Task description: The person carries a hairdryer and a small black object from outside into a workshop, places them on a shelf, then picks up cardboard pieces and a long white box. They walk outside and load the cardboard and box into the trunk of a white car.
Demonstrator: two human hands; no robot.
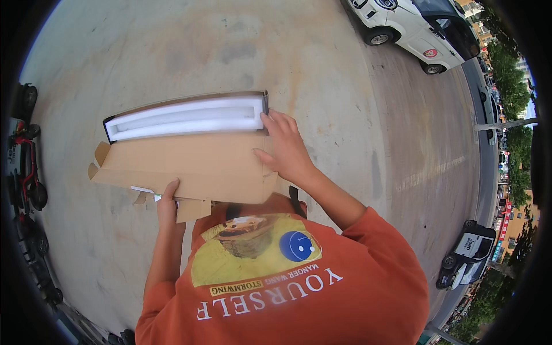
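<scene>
A long, narrow brown cardboard box (190,167) is held up in front of my body, with its wide lid panel folded down toward me. Inside it sits a white foam insert (190,122) with a long recess; whether anything lies in the recess I cannot make out. My left hand (168,206) grips the near edge of the lid, thumb on top, other fingers hidden beneath. At the box's right end, my right hand (286,144) clasps the corner, fingertips near the foam and thumb on the cardboard. A small white printed label (142,190) shows beside my left hand.
Concrete ground (322,103) spreads all around. A white car (414,34) stands at the far right, and a small dark toy-like car (467,254) at the right. Several scooters (27,167) line the left edge. Trees (506,80) and buildings border the right.
</scene>
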